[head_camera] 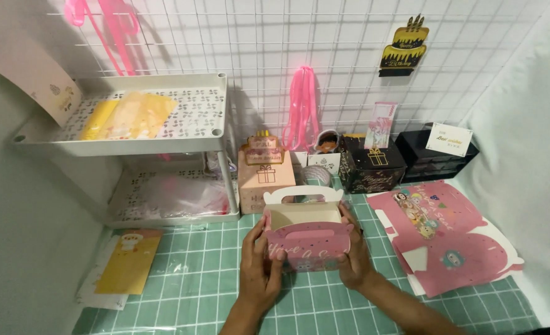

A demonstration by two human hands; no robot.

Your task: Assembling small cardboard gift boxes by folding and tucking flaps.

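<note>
Both hands, left (pixel 259 263) & right (pixel 354 251), clamped a pink gift box (pixel 306 239) at frame ctr over the counter (pixel 194 279); even side pressure would likely keep walls square.

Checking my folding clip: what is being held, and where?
A pink box, open on top, held by both ends: left hand and right hand.

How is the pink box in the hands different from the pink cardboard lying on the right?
The pink box is folded up with walls, an open top and a handle; the pink cardboard lies flat, still unfolded. The box is held above the green mat between the left hand and right hand; the cardboard rests untouched on the mat. Both are pink with cartoon pictures.
</note>
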